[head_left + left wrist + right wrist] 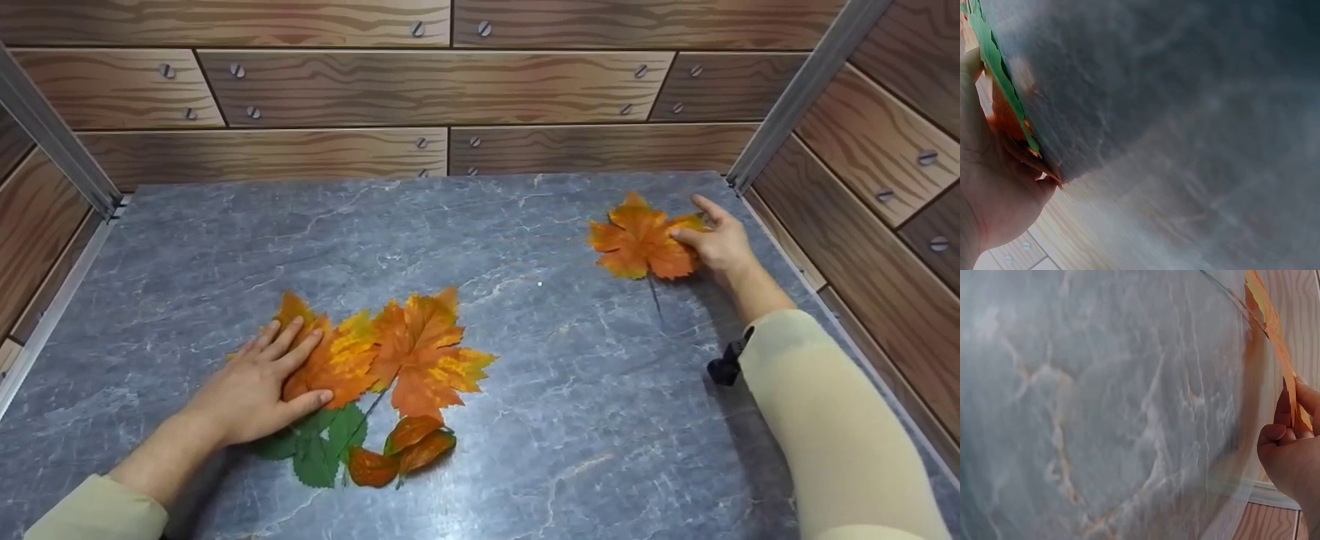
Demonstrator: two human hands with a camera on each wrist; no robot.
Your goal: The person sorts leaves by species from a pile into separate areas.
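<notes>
At the far right of the table my right hand (724,244) pinches the edge of an orange and yellow artificial maple leaf (637,236), thumb on top. The right wrist view shows this leaf (1279,343) edge-on between thumb and fingers, its thin stem trailing off. My left hand (251,390) rests with fairly straight, spread fingers on another orange maple leaf (330,375), covering part of it. Beside that lies a third maple leaf (420,345), slightly overlapping it. Green leaves (319,450) stick out under the left thumb, also seen as a green edge (1002,79) in the left wrist view.
Curled orange-red leaves (405,450) with green rims lie at the near side of the pile. The grey marbled table (555,390) is bounded by wood-pattern walls (435,86) and metal corner posts (810,90). A small black device (726,366) hangs at the right cuff.
</notes>
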